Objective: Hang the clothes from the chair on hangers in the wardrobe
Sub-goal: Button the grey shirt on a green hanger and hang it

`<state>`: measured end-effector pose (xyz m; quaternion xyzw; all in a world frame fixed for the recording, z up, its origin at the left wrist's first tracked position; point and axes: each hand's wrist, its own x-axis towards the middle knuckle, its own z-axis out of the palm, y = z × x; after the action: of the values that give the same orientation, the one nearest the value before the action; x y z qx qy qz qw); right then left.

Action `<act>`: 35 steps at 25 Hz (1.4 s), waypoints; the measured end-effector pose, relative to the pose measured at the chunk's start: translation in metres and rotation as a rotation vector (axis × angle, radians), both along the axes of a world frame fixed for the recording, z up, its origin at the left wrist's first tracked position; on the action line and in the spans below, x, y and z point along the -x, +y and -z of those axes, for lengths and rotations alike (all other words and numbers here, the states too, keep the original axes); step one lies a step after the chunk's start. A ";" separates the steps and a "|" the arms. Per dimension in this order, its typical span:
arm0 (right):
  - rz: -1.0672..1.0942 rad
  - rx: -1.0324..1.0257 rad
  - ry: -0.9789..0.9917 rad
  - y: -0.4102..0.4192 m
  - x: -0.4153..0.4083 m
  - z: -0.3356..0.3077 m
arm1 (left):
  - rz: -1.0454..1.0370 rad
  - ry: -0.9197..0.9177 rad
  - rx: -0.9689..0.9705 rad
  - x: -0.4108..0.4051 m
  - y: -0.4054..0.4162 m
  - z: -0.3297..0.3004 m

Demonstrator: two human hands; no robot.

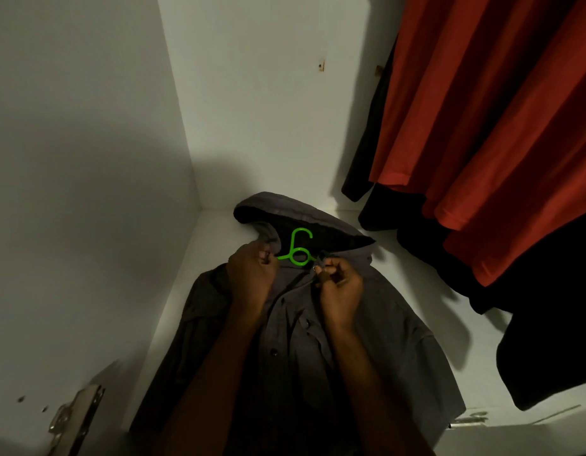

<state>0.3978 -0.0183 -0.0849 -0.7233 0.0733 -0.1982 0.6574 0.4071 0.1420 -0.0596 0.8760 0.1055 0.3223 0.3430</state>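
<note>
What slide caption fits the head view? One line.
Both hands fasten a grey shirt's collar over a green hanger.

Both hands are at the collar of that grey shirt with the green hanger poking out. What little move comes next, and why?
Probably fasten the top button: both the left hand and right hand pinch the collar of the grey shirt just below the green hanger, whose hook already sticks out.

Both bare forearms are reaching forward and slightly inward from the near edge, wrists held roughly level. The left hand (252,274) is curling into a loose fist, fingers folded under and pinching closed. The right hand (341,287), just beside it, is pinching likewise, thumb and forefinger pressing together at the far tip.
</note>
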 end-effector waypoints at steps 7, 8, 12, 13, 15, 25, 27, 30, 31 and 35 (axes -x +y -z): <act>-0.150 -0.022 -0.046 0.004 0.003 -0.007 | 0.423 0.123 0.659 0.003 -0.010 -0.001; -0.178 -0.039 -0.035 0.006 0.003 -0.008 | 0.444 0.123 0.691 0.004 -0.011 -0.001; -0.191 -0.272 0.076 0.007 0.000 -0.009 | 0.465 0.154 0.835 0.004 -0.010 -0.002; -0.183 -0.314 0.093 0.006 0.000 -0.010 | 0.470 0.170 0.843 0.004 -0.010 -0.002; -0.180 -0.355 0.107 0.006 -0.001 -0.013 | 0.479 0.193 0.851 0.004 -0.010 -0.001; -0.139 -0.298 0.105 0.009 -0.004 -0.009 | 0.447 0.182 0.851 0.003 -0.010 0.002; -0.153 -0.298 0.107 0.008 -0.004 -0.008 | 0.432 0.172 0.826 0.004 -0.012 0.001; -0.169 -0.312 0.090 0.008 -0.005 -0.006 | 0.400 0.160 0.823 0.006 -0.014 0.001; -0.166 -0.318 0.086 0.008 -0.005 -0.006 | 0.395 0.162 0.820 0.005 -0.015 0.001; -0.174 -0.299 0.088 0.007 -0.004 -0.006 | 0.376 0.166 0.791 0.006 -0.015 0.002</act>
<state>0.4020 -0.0110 -0.0792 -0.6290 0.0676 -0.0955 0.7686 0.4014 0.1272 -0.0618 0.7042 0.0870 0.1178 0.6947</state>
